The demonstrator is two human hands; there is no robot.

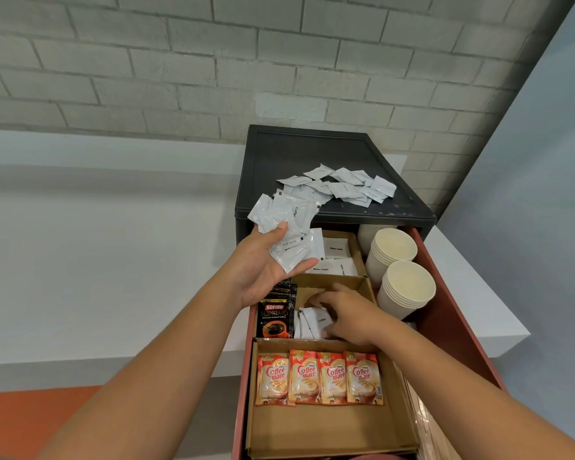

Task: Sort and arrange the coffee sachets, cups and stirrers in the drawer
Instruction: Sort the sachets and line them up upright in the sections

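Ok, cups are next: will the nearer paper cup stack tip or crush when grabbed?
Probably light: the nearer paper cup stack looks thin-walled. Its nested cups may slide apart if pushed. Open rims likely dent under a hard squeeze.

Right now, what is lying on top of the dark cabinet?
A loose heap of white sachets lies on the cabinet top, toward its front. The fan of sachets held in the left hand covers the heap's near-left end, so its extent there is hidden.

In drawer (452,313): creamer packets (319,376) at 6 o'clock, sugar packets (336,249) at 12, coffee sachets (316,322) between, cups (407,283) at 3. Behind, on cabinet top (296,151), loose sachets (342,187).
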